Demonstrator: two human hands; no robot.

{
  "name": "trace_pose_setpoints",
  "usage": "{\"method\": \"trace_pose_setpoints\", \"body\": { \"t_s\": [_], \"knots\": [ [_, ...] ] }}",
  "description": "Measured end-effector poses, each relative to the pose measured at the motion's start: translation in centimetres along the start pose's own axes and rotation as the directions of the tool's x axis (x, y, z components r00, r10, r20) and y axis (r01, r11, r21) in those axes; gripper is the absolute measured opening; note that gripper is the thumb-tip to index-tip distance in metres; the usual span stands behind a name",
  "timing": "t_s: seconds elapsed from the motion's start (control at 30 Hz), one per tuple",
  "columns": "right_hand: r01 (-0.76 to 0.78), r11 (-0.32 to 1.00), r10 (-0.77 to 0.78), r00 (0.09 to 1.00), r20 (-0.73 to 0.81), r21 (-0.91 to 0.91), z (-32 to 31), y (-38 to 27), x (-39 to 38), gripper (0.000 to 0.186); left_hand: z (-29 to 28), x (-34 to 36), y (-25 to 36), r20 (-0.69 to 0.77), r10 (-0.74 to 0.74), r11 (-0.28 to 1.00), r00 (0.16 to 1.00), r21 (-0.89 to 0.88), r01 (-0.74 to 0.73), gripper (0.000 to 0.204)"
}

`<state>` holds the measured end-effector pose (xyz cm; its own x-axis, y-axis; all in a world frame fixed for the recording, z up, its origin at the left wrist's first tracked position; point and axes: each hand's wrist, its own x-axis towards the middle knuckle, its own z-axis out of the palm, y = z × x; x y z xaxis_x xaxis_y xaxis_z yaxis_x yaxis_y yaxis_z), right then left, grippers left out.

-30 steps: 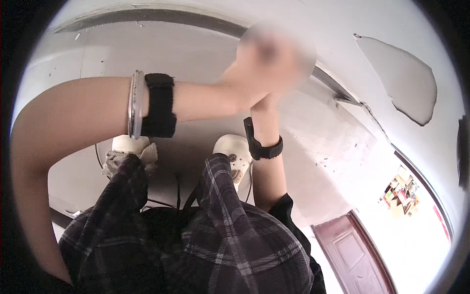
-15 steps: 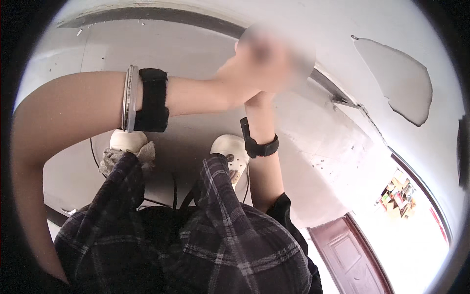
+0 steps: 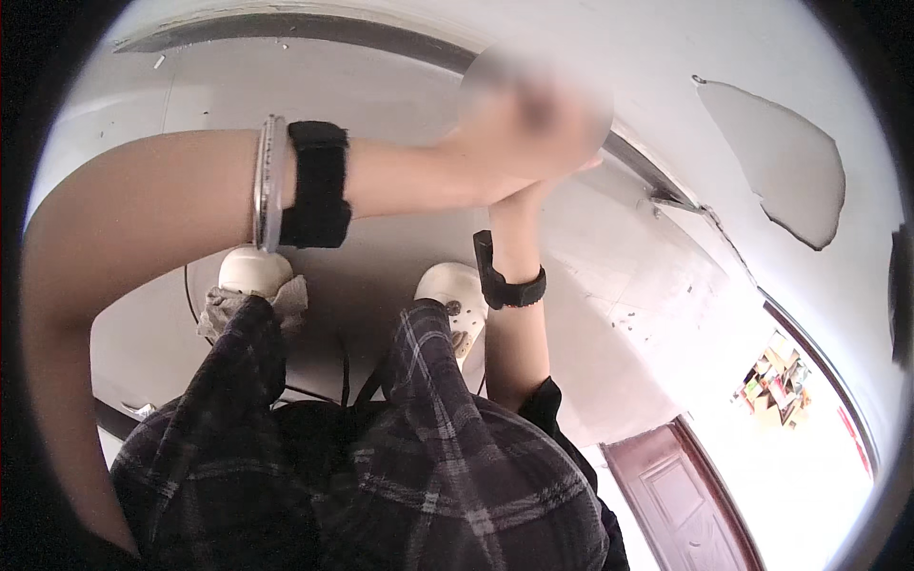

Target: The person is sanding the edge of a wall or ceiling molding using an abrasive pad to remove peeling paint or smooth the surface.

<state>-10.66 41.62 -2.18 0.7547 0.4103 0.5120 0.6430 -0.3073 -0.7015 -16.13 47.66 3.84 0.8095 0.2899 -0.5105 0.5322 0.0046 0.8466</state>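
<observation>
My left hand (image 3: pixel 500 143) reaches across from the left, near the wall. A blurred round patch covers most of it, and its fingers cannot be made out. My right hand (image 3: pixel 529 194) comes up from below and meets it, mostly hidden behind the left hand and the blur. Whatever lies between the two hands does not show. Around my left wrist are a wide black strap (image 3: pixel 321 184) and pale bangles (image 3: pixel 270 184). A black band (image 3: pixel 514 285) with a small dark block circles my right wrist.
Below lie my feet in white clogs (image 3: pixel 255 271) on a grey floor (image 3: pixel 381 252). A dark baseboard (image 3: pixel 286 27) runs along the white wall (image 3: pixel 657 57), which has a grey bare patch (image 3: pixel 785 162). A reddish-brown door (image 3: pixel 681 500) stands at lower right, near piled boxes (image 3: pixel 776 385).
My left forearm with its strap and bangles has shifted slightly right and up. My hands stay together near the wall, and the view has moved a little.
</observation>
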Motion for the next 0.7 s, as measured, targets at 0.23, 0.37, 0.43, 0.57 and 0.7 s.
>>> {"method": "trace_pose_setpoints", "body": {
  "t_s": [0.23, 0.37, 0.43, 0.57, 0.7],
  "knots": [
    [0.037, 0.999, -0.039, 0.994, 0.105, 0.023, -0.1, -0.4, 0.1, 0.023, -0.3, -0.5, -0.7, -0.033, -0.028, 0.989, 0.999, -0.147, 0.023, 0.099],
    [-0.092, 0.996, 0.092, 0.996, -0.015, 0.011, -0.3, -0.4, 0.1, 0.019, 0.0, -0.3, 0.4, 0.006, -0.055, 0.997, 0.998, -0.051, 0.055, 0.098],
    [-0.067, 0.996, 0.063, 0.996, 0.059, 0.057, 0.4, -0.8, -0.1, 0.018, 0.2, -1.1, 0.2, -0.032, -0.062, 0.994, 0.998, -0.088, 0.059, 0.097],
    [0.029, 0.985, -0.079, 0.954, 0.289, 0.171, 2.3, -2.3, -0.5, 0.02, -0.4, -2.7, -2.0, -0.291, -0.025, 0.938, 0.957, -0.337, -0.078, 0.08],
    [0.063, 0.98, -0.109, 0.965, 0.241, 0.189, 2.3, -3.1, -0.9, 0.018, -1.4, -3.0, -3.3, -0.219, -0.047, 0.914, 0.975, -0.403, -0.047, 0.075]
  ]
}}
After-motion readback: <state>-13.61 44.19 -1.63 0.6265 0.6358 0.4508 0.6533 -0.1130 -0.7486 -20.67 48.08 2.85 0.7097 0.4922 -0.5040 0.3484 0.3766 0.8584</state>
